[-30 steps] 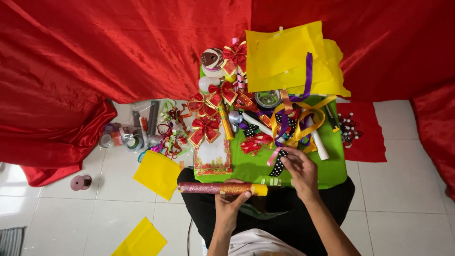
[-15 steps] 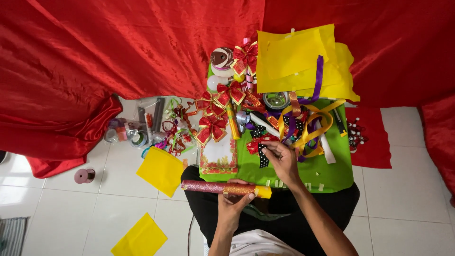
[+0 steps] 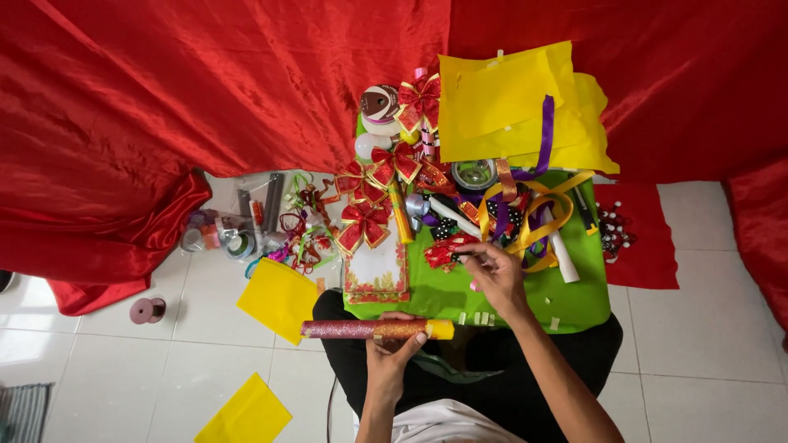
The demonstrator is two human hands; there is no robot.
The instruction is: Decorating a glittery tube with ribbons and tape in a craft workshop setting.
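Left hand: the left hand [image 3: 392, 349] is wrapped around a glittery roll [image 3: 373, 329], fingers closed on it near its right half.
Glittery roll: it lies level across the person's lap, just in front of the near edge of the counter [image 3: 574, 308]; red and gold along its length, with a plain yellow end on the right.
Right hand: the right hand [image 3: 495, 275] reaches over the green counter, its fingertips pinched together on a red bow [image 3: 447, 250].
Red bow: it sits on the counter left of the right hand, touching the fingertips, just beside a spotted black ribbon [image 3: 444, 231].
Card: a flowered card [image 3: 377, 275] lies on the counter's left near corner, above the roll.
Bows: more red and gold bows [image 3: 364, 226] are heaped at the counter's left edge.
Ribbons: yellow ribbon loops [image 3: 533, 230] and a purple strip [image 3: 545, 139] lie beyond the right hand.
Yellow sheets: yellow paper sheets [image 3: 513, 102] are stacked at the far end of the counter.
Floor: two yellow squares [image 3: 279, 297] and a small spool [image 3: 148, 310] lie on the white tiles to the left.
Backdrop: red cloth [image 3: 205, 90] hangs behind everything.
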